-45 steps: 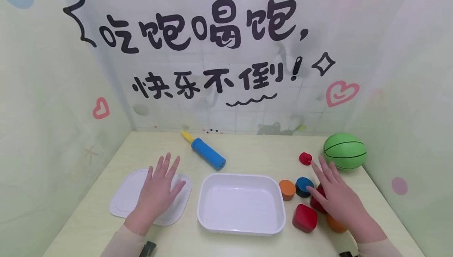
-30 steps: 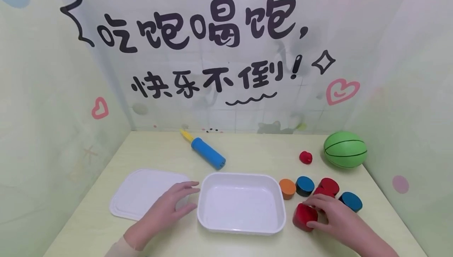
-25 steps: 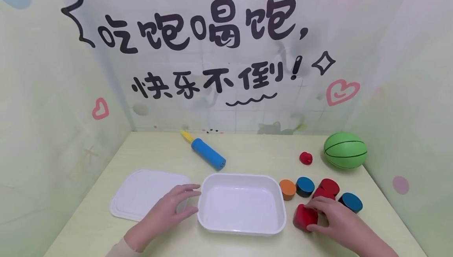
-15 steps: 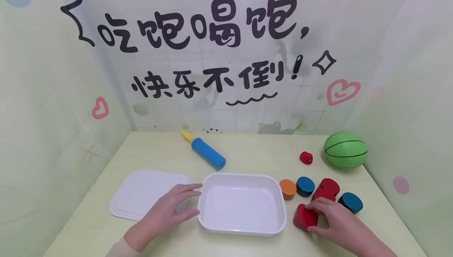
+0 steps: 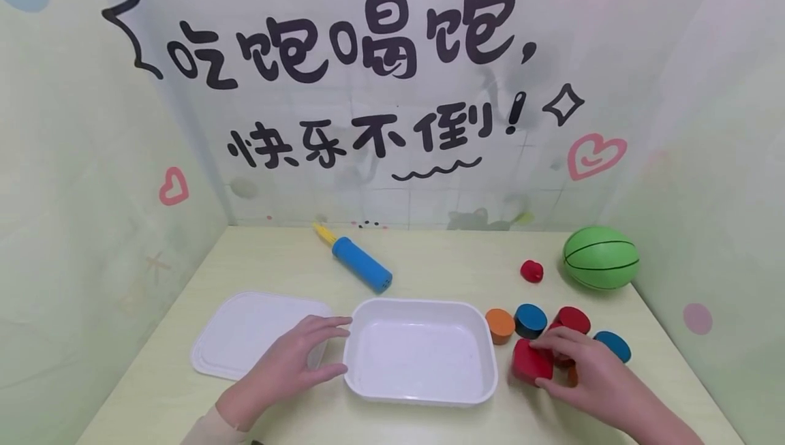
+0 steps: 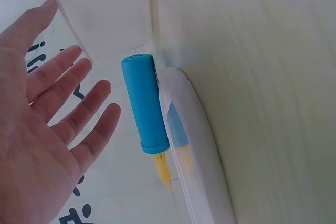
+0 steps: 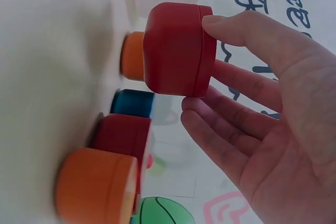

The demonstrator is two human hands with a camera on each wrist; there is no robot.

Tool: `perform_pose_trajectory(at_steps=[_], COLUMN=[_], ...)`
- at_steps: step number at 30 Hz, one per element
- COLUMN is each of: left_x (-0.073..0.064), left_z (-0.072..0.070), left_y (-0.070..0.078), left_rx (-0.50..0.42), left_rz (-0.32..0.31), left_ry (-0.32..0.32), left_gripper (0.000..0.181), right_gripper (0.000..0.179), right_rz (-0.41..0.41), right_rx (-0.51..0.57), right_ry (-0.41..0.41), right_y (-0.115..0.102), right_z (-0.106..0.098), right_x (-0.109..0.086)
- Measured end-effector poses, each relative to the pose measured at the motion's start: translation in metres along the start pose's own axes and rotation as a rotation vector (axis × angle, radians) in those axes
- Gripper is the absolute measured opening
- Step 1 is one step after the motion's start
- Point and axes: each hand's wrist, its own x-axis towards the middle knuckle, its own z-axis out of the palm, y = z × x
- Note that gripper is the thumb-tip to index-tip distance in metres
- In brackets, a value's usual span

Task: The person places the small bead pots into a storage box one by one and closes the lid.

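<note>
"Pale printed backdrop (image 5: 429, 203), pale worktop (image 5: 454, 268); how do the fingers stand?"

"Right hand (image 5: 585, 366): thumb and fingers pinch one red box (image 5: 529, 363), right of the white tray (image 5: 423, 401). Left hand (image 5: 291, 360): fingers loose, fairly straight, at the tray's left rim; whether they touch it, I can't tell."

"What's hidden?"

"One of two orange tubs (image 7: 89, 187), mostly; one of two blue tubs (image 5: 615, 344), slightly; and some more red (image 5: 575, 319), one piece or two, unclear. Also part of one white lid (image 5: 245, 336), under the left hand."

"Farther out?"

"One small red piece (image 5: 531, 271), one blue pump (image 5: 362, 264), one green ball (image 5: 601, 259)"
</note>
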Motion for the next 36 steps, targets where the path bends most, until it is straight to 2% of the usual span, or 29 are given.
perform_pose_trajectory(at_steps=[7,12,16,21,24,30,36], left_x=[0.001,0.001,0.001,0.001,0.001,0.001,0.003], left_z=[-0.002,-0.003,-0.003,-0.002,-0.002,-0.002,-0.002], left_y=[0.001,0.002,0.003,0.003,0.003,0.001,0.0], left_rx=[0.005,0.011,0.012,0.008,-0.003,-0.01,0.009], left_rz=[0.005,0.004,-0.004,-0.013,-0.012,-0.002,-0.009], left_ry=[-0.005,-0.012,-0.015,-0.019,-0.023,-0.023,-0.038], left_gripper=[0.05,0.05,0.05,0.049,0.049,0.049,0.05], right_gripper=[0.056,0.055,0.052,0.052,0.053,0.052,0.054], right_rz=[-0.113,-0.165,-0.168,-0.11,-0.085,-0.087,-0.077], right_rx=[-0.019,0.001,0.047,0.11,0.139,0.197,0.191], right_ry=[0.209,0.245,0.209,0.125,0.072,-0.011,-0.097], right_y=[-0.003,-0.014,-0.026,-0.042,-0.049,-0.063,-0.084], right_z=[-0.009,-0.01,-0.009,-0.004,0.003,0.022,0.037], right_x=[0.009,0.019,0.028,0.038,0.046,0.064,0.082])
